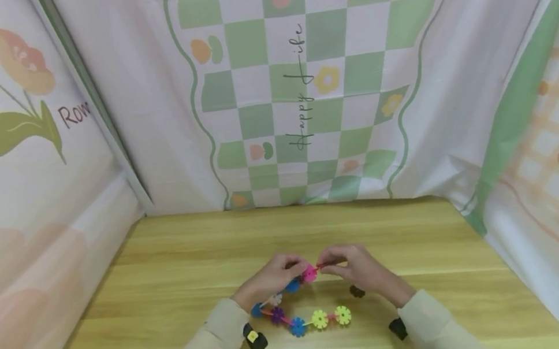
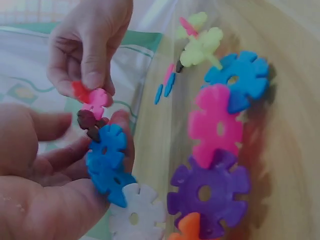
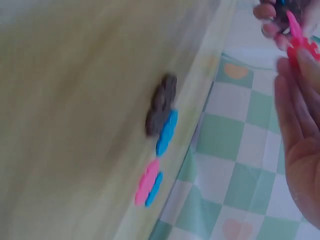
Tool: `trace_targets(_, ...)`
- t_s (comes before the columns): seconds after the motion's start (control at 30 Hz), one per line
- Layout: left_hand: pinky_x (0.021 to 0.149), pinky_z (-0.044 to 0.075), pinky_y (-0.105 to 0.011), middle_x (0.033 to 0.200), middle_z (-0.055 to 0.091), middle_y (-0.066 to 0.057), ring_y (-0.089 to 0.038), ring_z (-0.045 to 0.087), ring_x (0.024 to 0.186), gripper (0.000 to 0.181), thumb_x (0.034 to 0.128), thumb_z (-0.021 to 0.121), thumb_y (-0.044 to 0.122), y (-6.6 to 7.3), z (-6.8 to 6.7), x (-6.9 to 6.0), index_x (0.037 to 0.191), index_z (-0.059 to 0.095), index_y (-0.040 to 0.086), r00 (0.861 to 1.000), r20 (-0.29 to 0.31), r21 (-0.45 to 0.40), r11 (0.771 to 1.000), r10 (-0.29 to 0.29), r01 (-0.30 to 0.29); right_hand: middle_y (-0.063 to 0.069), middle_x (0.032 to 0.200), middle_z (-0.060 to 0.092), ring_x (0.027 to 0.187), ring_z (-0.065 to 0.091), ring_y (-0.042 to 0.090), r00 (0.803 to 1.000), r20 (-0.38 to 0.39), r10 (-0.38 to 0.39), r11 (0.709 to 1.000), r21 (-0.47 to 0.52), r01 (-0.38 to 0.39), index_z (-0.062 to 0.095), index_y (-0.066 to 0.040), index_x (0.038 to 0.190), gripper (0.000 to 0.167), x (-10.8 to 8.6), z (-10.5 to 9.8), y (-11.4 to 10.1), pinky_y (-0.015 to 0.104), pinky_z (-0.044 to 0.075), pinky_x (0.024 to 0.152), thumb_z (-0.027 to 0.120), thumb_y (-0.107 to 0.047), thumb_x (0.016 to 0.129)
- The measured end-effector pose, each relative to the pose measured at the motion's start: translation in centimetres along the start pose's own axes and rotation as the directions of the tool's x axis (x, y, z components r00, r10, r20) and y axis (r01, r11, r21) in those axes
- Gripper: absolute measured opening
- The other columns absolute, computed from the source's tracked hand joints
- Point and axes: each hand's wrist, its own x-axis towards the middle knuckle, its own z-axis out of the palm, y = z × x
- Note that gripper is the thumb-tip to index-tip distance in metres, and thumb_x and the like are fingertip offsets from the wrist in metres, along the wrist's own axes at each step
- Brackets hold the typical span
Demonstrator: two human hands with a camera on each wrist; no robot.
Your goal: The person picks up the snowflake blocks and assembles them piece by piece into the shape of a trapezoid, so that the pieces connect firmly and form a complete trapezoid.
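Observation:
A chain of interlocking flower-shaped plastic pieces hangs from the hands and curves onto the table. Its yellow piece (image 1: 343, 315), purple piece (image 2: 207, 195) and white piece (image 2: 137, 212) show notched rims. My left hand (image 1: 274, 283) holds the raised end, its fingers curled behind the blue pieces (image 2: 107, 150); in the left wrist view the thumb stands slightly apart from a dark brown piece (image 2: 87, 120). Between thumb and fingers my right hand (image 1: 356, 267) pinches a red piece (image 3: 305, 50). That piece meets a pink piece (image 2: 96, 102) at the chain's end; whether they interlock is hard to tell.
Loose pieces lie on the wooden table (image 1: 174, 251) near the right hand: a brown one (image 3: 161, 105), a pink one (image 3: 147, 182) and blue ones (image 3: 167, 132). Black devices (image 1: 256, 340) sit at both wrists. Printed cloth (image 1: 258, 84) hangs around the table.

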Motion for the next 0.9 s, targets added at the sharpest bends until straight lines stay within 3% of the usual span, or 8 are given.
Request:
trace_targets(0.17,0.085,0.055,-0.031,0.117,0.072,-0.018,-0.025,0.065,0.099,0.041,0.1100,0.057,0.037,-0.1,-0.1,0.3,0.130,0.070,0.003,0.997,0.040,-0.035,0.997,-0.062,0.063,0.007,0.112,0.078,0.102,0.075,0.017,0.971,0.145,0.191,0.980,-0.083,-0.180,0.075,-0.009,0.117,0.017,-0.4,-2.2,1.3,0.033,0.064,0.090,0.073,-0.016,0.101)
trace_targets(0.37,0.080,0.051,-0.030,0.114,0.072,-0.018,-0.023,0.063,0.096,0.042,0.1080,0.060,0.041,-0.1,0.1,0.6,0.132,0.070,0.007,0.995,0.019,-0.040,0.994,-0.102,0.103,0.014,0.106,0.078,0.092,0.073,0.017,0.934,0.224,0.278,0.958,-0.130,-0.254,0.073,0.004,0.117,0.024,-1.5,-4.0,3.4,0.025,0.062,0.080,0.075,-0.009,0.097)
trace_targets(0.5,0.089,0.056,-0.034,0.113,0.075,-0.009,-0.023,0.066,0.102,0.038,0.1084,0.060,0.039,-0.1,0.2,0.6,0.130,0.071,0.011,0.994,0.018,-0.041,0.993,-0.107,0.108,0.008,0.099,0.077,0.085,0.068,0.010,0.929,0.236,0.284,0.955,-0.159,-0.252,0.074,0.003,0.116,0.029,-2.2,-4.0,4.2,0.020,0.058,0.075,0.080,-0.012,0.092)
trace_targets(0.6,0.103,0.057,-0.041,0.115,0.076,-0.004,-0.025,0.069,0.112,0.035,0.1087,0.059,0.038,0.0,0.2,0.5,0.129,0.071,0.011,0.995,0.021,-0.034,0.994,-0.102,0.103,0.003,0.095,0.073,0.082,0.061,0.006,0.937,0.230,0.262,0.957,-0.190,-0.221,0.077,-0.002,0.111,0.024,-2.6,-3.6,4.6,0.019,0.054,0.072,0.082,-0.015,0.092)
trace_targets(0.7,0.109,0.055,-0.044,0.117,0.076,-0.003,-0.026,0.070,0.116,0.034,0.1088,0.059,0.037,0.1,0.3,0.5,0.129,0.071,0.011,0.995,0.025,-0.031,0.995,-0.096,0.097,0.001,0.094,0.069,0.081,0.058,0.005,0.939,0.222,0.263,0.956,-0.190,-0.223,0.078,-0.006,0.103,0.016,-2.9,-3.3,4.9,0.020,0.053,0.070,0.082,-0.015,0.092)
trace_targets(0.9,0.108,0.056,-0.042,0.118,0.077,-0.002,-0.027,0.071,0.116,0.040,0.1080,0.061,0.040,-0.1,0.3,0.8,0.131,0.070,0.009,0.995,0.044,-0.050,0.994,-0.095,0.097,-0.002,0.093,0.071,0.084,0.065,0.010,0.914,0.155,0.375,0.927,-0.064,-0.370,0.070,-0.011,0.100,0.007,-2.5,-3.0,4.6,0.022,0.058,0.074,0.076,-0.013,0.097)
